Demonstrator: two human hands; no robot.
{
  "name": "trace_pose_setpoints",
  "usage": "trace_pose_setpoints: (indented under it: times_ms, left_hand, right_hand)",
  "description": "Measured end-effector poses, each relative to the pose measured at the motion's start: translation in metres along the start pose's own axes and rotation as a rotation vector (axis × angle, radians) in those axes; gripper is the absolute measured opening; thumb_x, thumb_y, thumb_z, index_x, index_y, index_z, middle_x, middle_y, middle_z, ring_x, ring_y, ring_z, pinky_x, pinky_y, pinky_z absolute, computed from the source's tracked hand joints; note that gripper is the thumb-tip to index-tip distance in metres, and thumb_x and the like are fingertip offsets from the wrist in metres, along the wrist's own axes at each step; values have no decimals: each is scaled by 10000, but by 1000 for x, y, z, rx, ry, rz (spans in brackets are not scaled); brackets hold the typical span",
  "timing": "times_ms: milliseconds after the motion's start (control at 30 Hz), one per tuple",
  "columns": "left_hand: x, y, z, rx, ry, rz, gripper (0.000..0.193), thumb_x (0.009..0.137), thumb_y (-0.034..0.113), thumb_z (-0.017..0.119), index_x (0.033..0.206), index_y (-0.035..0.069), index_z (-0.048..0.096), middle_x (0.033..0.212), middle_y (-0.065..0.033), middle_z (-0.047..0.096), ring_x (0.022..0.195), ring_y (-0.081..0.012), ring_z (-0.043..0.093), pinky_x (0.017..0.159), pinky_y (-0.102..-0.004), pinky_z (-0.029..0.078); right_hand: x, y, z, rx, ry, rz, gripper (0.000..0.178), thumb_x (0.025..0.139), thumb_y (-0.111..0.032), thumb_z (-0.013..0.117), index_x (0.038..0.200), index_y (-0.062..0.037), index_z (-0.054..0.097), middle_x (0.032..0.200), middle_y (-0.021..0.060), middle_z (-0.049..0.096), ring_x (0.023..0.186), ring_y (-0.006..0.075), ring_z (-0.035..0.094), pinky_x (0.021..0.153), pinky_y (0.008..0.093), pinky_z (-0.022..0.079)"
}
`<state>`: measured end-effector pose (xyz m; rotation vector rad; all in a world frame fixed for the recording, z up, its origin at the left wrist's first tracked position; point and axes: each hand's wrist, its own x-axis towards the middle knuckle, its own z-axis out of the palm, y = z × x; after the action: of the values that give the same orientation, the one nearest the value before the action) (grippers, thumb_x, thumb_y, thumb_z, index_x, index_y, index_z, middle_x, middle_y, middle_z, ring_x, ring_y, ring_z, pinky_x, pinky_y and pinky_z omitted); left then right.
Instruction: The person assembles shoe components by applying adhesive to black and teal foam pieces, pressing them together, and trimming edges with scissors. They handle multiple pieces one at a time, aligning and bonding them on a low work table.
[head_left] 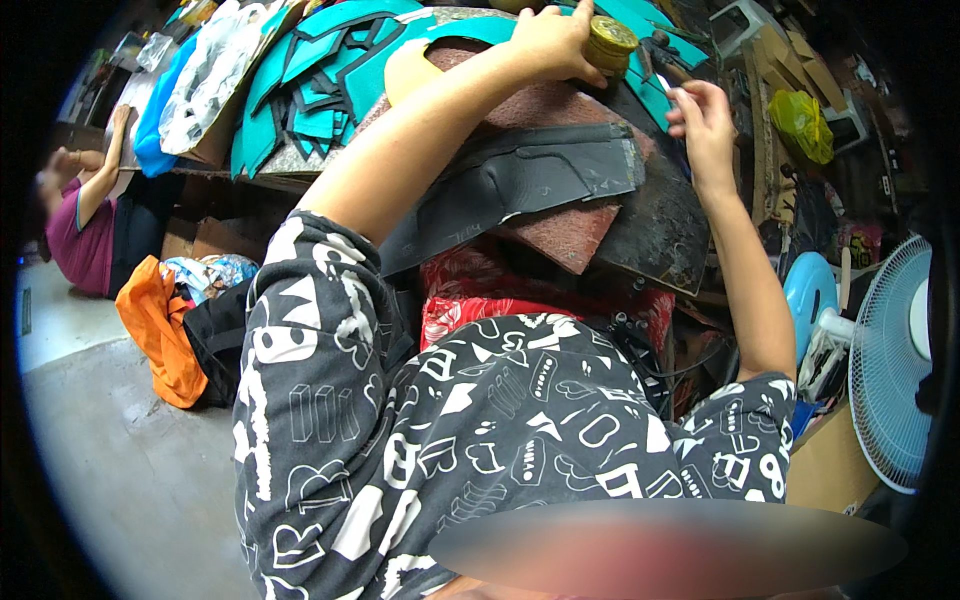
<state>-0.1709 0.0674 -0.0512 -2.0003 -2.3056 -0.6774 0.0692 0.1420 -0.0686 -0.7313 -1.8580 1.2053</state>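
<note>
At the far side of the table my left hand (552,42) reaches round a round yellow-gold tin (612,40), its thumb on the near side and a finger on the far side. To the right, my right hand (704,118) is raised with the fingers pinched. A thin white stick-like thing (664,86) pokes out from them toward the tin; its exact kind is too small to tell. Nearer me, a black flat sheet (520,180) with a stitched line lies on a reddish-brown rough board (575,235). Beyond my left forearm lie several teal cut pieces (320,85) with black edges.
A white-blue fan (890,370) and a blue stool seat (808,290) stand close on my right, beside a yellow-green plastic bag (800,125). Orange cloth (160,335) hangs at the left. Another person (90,230) in a purple top works at the far left.
</note>
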Motion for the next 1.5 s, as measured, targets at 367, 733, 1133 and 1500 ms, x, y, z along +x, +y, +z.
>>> trace_pose_setpoints:
  times_ms: [367,733,1133,1500]
  left_hand:
    - [-1,13,-21,-206,260,88,1243,555,384,928,1506,-29,242,1002,-264,671,974,-400,659,914,-457,496]
    - [-5,-104,-77,-345,342,-99,847,659,216,864,1353,7,426,1201,-203,612,1148,-356,593,1001,-435,453]
    - [7,-143,-66,-324,177,-224,689,724,159,788,1334,39,490,1104,-126,629,1033,-267,595,920,-396,469]
    - [-13,-119,-106,-231,128,-250,551,819,107,700,1334,28,522,1012,-98,649,899,-216,613,810,-354,506]
  right_hand:
    - [-34,26,-5,-79,4,-119,254,1016,-119,539,1238,-41,443,980,53,615,820,99,559,743,247,474]
    - [-34,21,1,-90,-16,-117,330,1026,-137,513,1332,-48,426,980,41,619,760,65,488,718,215,430]
    - [-33,21,0,-170,-2,-109,372,1002,-156,538,1345,-49,439,894,40,647,715,83,532,690,236,460]
    - [-29,22,0,-157,-40,-68,388,1014,-166,523,1365,-33,428,924,27,641,730,68,514,708,228,458]
